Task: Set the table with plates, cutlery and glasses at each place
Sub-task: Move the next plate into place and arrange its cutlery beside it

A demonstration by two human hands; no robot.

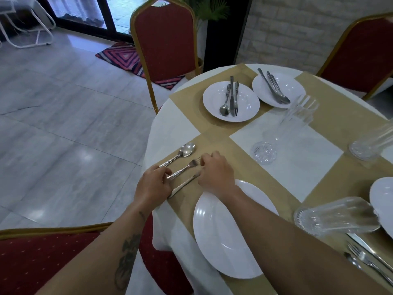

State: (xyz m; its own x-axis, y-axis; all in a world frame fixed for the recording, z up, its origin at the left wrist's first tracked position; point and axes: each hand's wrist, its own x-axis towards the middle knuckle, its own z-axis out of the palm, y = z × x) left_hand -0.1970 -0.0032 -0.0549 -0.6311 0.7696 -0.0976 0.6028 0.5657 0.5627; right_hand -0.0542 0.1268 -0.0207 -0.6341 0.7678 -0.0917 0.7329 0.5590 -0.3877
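Note:
A spoon (182, 153), a fork (185, 168) and a knife (184, 185) lie side by side on the tan cloth, left of a white plate (221, 237). My left hand (152, 184) rests on the handle ends, fingers curled on the fork's handle. My right hand (214, 171) touches the fork's tines and the knife's blade end, reaching across the plate. Two far plates (244, 103) (293, 88) each carry a set of cutlery. Clear glasses (282, 133) (336, 216) (372, 141) stand on the table.
Red chairs with gold frames stand at the far side (163, 39), far right (357, 58) and right below me (42, 256). Another plate edge (382, 201) and cutlery (370, 258) lie at the right. The table's rim (153, 133) borders grey floor tiles.

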